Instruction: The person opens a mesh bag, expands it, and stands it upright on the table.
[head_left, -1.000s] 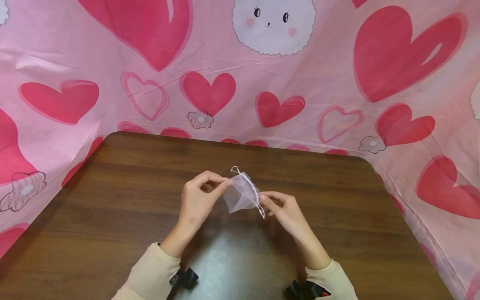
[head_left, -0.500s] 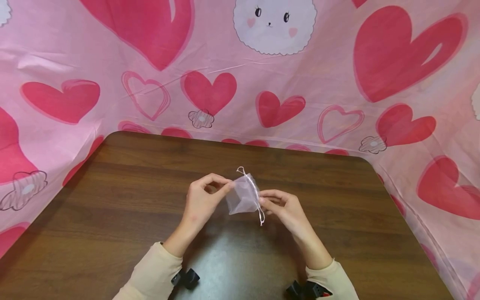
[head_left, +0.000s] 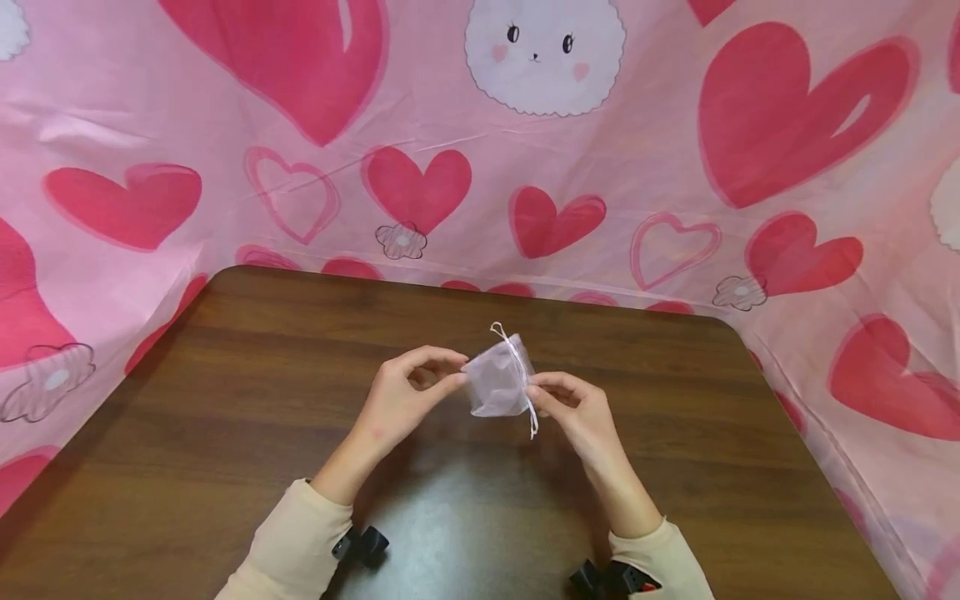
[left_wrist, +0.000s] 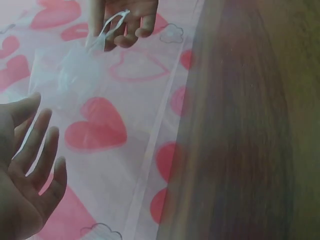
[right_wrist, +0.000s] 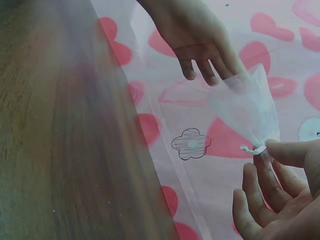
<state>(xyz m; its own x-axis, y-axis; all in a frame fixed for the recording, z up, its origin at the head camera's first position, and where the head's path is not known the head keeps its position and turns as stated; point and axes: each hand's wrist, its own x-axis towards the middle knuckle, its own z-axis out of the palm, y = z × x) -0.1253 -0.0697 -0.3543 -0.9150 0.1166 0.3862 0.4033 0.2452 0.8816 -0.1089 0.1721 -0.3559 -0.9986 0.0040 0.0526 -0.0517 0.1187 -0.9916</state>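
Note:
A small sheer white drawstring pouch (head_left: 497, 383) is held up over the table between both hands. My left hand (head_left: 408, 396) pinches its left corner with thumb and index finger. On the other side, my right hand (head_left: 581, 412) pinches the gathered neck by the cord; the right wrist view shows this thumb-and-finger pinch at the pouch's (right_wrist: 245, 110) neck. White cord loops (head_left: 533, 421) hang below the right fingertips and stick out at the top. In the left wrist view the pouch (left_wrist: 75, 72) looks see-through, with the left hand's (left_wrist: 30, 165) other fingers spread loosely.
The dark brown wooden table (head_left: 262, 400) has rounded far corners. A pink sheet (head_left: 442, 83) printed with red hearts rises behind it and along both sides. Black wrist cameras (head_left: 363, 546) are strapped at the sleeves.
The pouch has shifted slightly right and up, turning a little between the hands. Both hands have kept their grip. The head view has tilted slightly.

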